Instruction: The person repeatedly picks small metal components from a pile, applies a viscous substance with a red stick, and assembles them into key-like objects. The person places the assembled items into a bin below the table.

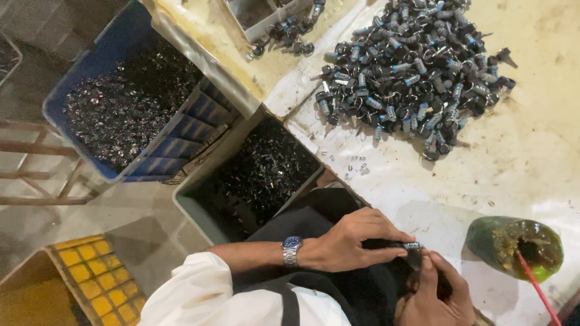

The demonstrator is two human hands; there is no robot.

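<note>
Pinched between left thumb and fingertips [386,236]: a small black cylindrical lock part with a silver ribbed metal end [403,245], lying level, silver end pointing right, low in the scene just right of centre, over the dark lap at the near table edge
Left hand [350,241] curled shut around that part, silver wristwatch with blue dial [292,250] on the wrist, white sleeve [211,290] behind it
Right hand [436,296] just below and right of the part, fingertips up against its silver end, fingers curled; whether anything else sits in that hand can't be told
Green cut-off plastic bottle holding dark oily liquid [513,244] right of both hands, on the table, red thin stick [534,284] leaning out of it toward the near right corner
Stained off-white table top [531,151] under it all
Far right on the table: large heap of black and silver lock cylinders with keys [411,66]
A few tiny loose silver pieces [357,169] between heap and hands
Left of the table edge: grey rectangular bin of small dark metal bits [254,175], near the left hand
Further left: blue plastic crate of dark shiny metal scraps [127,102]
Near left corner: yellow gridded crate [96,271] on the floor
</note>
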